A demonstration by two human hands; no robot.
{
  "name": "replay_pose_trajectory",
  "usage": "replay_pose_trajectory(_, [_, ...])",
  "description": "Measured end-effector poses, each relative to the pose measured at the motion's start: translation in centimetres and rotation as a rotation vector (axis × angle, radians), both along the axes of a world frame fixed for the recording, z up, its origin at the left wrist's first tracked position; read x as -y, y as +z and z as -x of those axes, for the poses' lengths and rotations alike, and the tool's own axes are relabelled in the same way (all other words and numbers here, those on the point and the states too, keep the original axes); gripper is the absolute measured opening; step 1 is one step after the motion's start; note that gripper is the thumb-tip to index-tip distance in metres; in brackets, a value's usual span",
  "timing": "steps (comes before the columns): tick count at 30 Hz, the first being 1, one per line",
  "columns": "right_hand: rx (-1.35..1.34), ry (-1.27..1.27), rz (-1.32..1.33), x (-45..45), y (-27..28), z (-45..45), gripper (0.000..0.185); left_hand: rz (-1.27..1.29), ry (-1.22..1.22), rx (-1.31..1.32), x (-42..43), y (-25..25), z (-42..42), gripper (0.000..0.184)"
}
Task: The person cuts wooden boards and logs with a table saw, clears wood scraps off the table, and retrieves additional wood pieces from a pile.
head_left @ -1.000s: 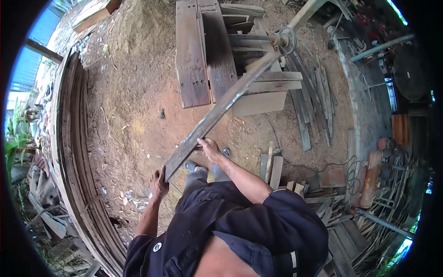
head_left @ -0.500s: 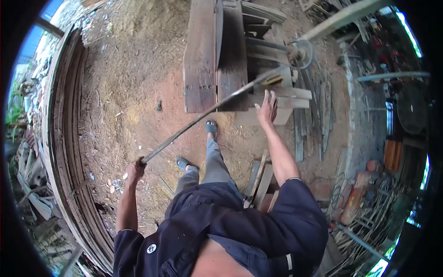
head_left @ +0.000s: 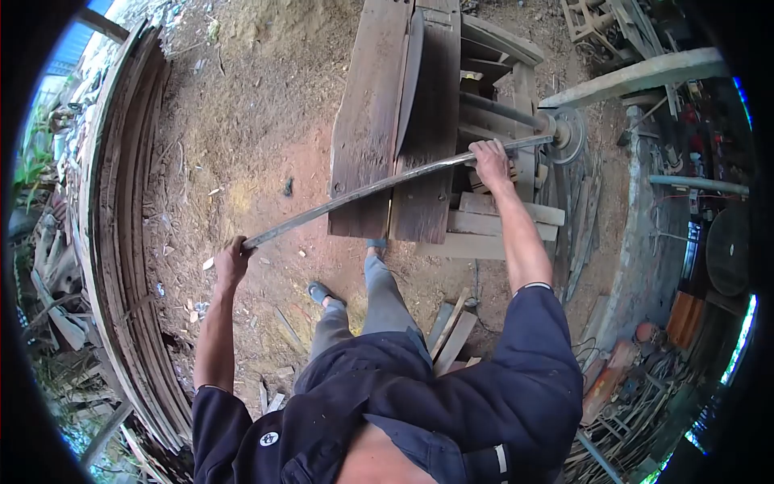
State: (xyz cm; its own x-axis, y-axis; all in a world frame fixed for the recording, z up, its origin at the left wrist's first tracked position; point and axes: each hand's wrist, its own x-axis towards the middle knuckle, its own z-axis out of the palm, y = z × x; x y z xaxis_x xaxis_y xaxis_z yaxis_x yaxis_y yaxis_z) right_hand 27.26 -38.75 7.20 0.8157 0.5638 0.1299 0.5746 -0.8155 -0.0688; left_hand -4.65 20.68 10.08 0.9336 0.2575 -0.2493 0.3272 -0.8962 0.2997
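Observation:
A long, thin wooden strip [head_left: 347, 199] spans the view slantwise, its right end higher in the picture. My left hand [head_left: 231, 263] is closed round its left end, over the dirt ground. Close to the other end, my right hand [head_left: 493, 166] has its fingers over the strip and grips it. Between my hands the strip crosses the near part of a dark plank-topped bench [head_left: 363, 129]. A thin, curved, blade-like plate [head_left: 412, 81] stands up in the slot between the bench's planks. How the strip touches the bench, I cannot tell.
Right of the bench is a pulley wheel [head_left: 570, 135] on a shaft. Pale boards [head_left: 504, 226] lie beside the bench, below my right hand. Long stacked planks [head_left: 121, 202] run along the left. Offcuts [head_left: 456, 335] lie by my legs.
My right hand, with fingers raised off the strip before, now grips it. The strip's right end has swung right and lies flatter in view. The bench appears lower and farther right.

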Motion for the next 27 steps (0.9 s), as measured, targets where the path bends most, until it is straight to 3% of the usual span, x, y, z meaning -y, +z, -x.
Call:
replay_pose_trajectory(11, [0.126, 0.028, 0.096, -0.5, -0.6, -5.6, 0.018, -0.082, -0.081, 0.049, -0.6, 0.4, -6.4, 0.027])
replay_pose_trajectory(27, [0.035, -0.008, 0.126, -0.9, -0.5, -7.6, 0.025, -0.096, 0.002, -0.062, -0.3, 1.1, -8.6, 0.029])
